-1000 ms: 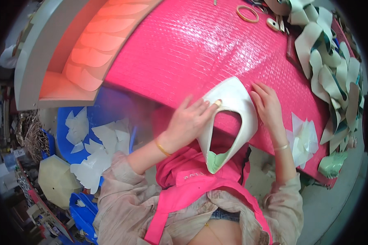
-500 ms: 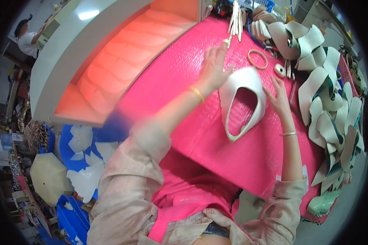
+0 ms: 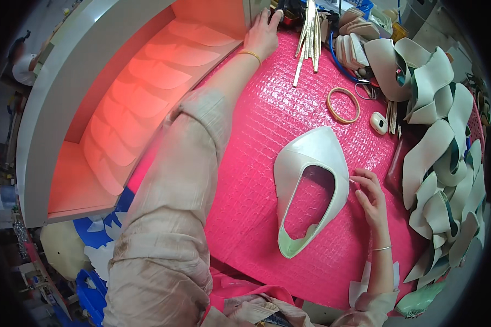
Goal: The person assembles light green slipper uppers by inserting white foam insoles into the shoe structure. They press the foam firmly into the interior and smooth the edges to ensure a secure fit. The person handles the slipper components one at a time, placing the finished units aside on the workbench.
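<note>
My left hand (image 3: 262,36) reaches to the far end of the long heating box (image 3: 38,131), its fingers bent around something at the box's corner that they cover. On the pink mat lies a white pointed shoe upper (image 3: 311,147), its opening facing up and pale green lining showing at the near end. My right hand (image 3: 371,197) rests just right of the shoe upper, holding nothing, fingers loosely curled and apart from the thumb. Several pale shoe pieces (image 3: 158,77) lie in a row inside the box, lit red.
A tape roll (image 3: 330,103), a small white oval device (image 3: 378,123) and a bundle of thin strips (image 3: 309,41) lie on the mat (image 3: 245,180). Overlapping white pieces with green lining (image 3: 428,147) are piled along the right side. A blue tray (image 3: 90,297) stands at lower left.
My left hand has moved away from the strips, up and left to the box's end. The shoe upper lies free of the left hand; my right hand stays beside it. The view has shifted.
</note>
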Available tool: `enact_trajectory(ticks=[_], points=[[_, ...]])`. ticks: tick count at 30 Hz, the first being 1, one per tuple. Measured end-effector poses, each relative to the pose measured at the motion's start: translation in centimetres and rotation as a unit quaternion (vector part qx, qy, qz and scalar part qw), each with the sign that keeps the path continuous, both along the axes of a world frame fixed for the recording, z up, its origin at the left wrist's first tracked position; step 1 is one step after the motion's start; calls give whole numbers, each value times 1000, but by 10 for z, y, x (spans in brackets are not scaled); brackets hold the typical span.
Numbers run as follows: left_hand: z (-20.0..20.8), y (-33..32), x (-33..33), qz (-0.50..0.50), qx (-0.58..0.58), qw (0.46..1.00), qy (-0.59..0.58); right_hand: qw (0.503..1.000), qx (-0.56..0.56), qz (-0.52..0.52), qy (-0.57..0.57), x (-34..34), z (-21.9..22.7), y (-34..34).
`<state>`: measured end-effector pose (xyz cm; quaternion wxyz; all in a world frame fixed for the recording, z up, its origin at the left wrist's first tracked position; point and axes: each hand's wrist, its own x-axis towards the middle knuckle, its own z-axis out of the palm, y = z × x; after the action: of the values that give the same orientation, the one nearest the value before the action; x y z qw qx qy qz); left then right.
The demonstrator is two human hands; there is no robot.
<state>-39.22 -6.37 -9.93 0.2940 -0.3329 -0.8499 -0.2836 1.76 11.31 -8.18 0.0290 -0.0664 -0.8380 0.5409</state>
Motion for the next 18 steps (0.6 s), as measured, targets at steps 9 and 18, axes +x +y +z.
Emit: enact_trajectory(ticks=[9,18], points=[[34,-84,143,-152,117,959,-210,997,70,21,11,-2,11,-4],[51,-358,313,199,-124,932,-275,993,100,58,10,38,46,-57]])
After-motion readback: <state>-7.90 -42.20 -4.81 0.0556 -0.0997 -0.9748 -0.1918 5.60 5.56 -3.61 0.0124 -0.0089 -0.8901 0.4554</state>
